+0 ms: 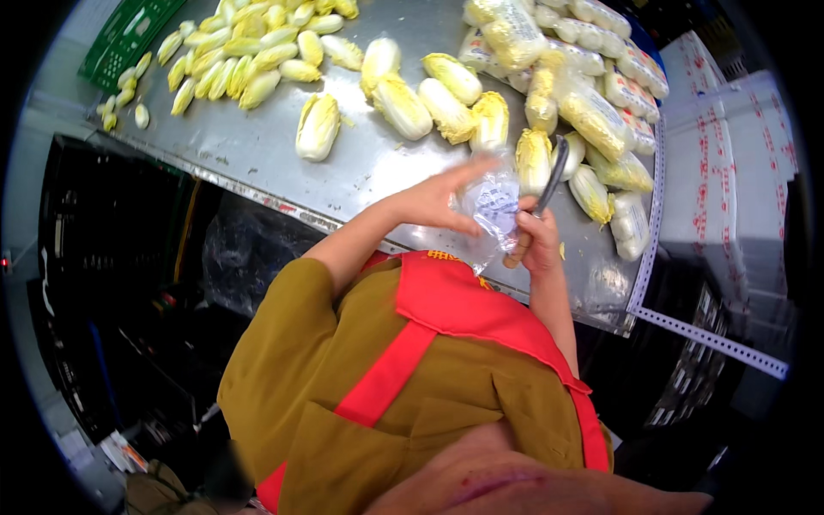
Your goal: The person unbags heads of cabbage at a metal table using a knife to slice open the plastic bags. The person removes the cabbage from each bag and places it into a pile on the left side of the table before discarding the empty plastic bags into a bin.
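Observation:
In my right hand [542, 237] is a knife [555, 174] with a brown handle, its blade pointing up and away from me. A clear plastic bag [492, 205] bearing blue print hangs at the same hand's fingers. My left hand [441, 196] is beside the bag's left side, fingers and thumb spread and partly blurred. Whether it touches the plastic is hard to tell. Just beyond the hands lie heads of Chinese cabbage, one [490, 122] behind the bag and another [533, 161] near the knife blade. A separate head [318, 127] lies farther left.
The metal table [257, 154] carries a heap of small pale-yellow cabbage hearts [257, 55] at far left. Bagged cabbages [592, 109] are stacked at far right. A green plastic crate [132, 38] stands at upper left. White boxes [695, 174] stand beyond a perforated metal bar [708, 341].

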Demonstrator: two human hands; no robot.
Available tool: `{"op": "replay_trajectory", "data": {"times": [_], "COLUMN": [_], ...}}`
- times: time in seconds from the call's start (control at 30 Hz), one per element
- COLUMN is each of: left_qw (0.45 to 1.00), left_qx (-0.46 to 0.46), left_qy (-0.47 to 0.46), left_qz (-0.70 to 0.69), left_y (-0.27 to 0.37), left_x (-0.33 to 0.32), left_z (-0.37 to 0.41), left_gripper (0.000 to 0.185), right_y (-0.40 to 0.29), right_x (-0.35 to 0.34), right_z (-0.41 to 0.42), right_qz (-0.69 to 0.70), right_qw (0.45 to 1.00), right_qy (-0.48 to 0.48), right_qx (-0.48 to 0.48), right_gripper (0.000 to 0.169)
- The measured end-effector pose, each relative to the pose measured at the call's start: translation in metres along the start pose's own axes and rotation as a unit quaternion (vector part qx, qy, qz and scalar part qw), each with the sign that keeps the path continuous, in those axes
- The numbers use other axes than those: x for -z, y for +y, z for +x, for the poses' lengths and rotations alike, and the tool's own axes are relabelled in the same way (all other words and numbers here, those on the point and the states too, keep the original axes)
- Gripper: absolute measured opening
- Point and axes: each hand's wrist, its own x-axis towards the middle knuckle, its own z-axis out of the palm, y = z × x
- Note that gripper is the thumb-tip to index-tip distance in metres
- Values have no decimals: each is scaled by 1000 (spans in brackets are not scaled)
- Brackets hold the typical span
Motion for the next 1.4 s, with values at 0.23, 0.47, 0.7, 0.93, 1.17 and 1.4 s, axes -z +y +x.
{"op": "replay_trajectory", "data": {"times": [0.23, 0.47, 0.7, 0.93, 1.17, 1.4], "left_qw": [939, 605, 425, 304, 468, 826], "left_qx": [229, 441, 575, 576, 293, 122], "left_qy": [188, 623, 699, 758, 787, 529], "left_qz": [-174, 226, 2, 47, 276, 150], "left_y": [-17, -33, -133, -137, -105, -117], "left_x": [66, 147, 82, 81, 161, 221], "left_z": [-123, -374, -487, -478, -355, -98], "left_gripper": [40, 46, 41, 92, 47, 33], "right_y": [0, 21, 26, 26, 39, 64], "right_x": [-22, 6, -3, 12, 26, 32], "right_z": [14, 17, 21, 16, 0, -41], "right_qz": [-51, 1, -46, -55, -53, -27], "right_qw": [995, 998, 996, 997, 991, 983], "right_qy": [-84, -45, -51, -3, 97, 125], "right_qx": [2, -38, -54, -55, -81, -129], "right_gripper": [46, 42, 38, 40, 43, 40]}}
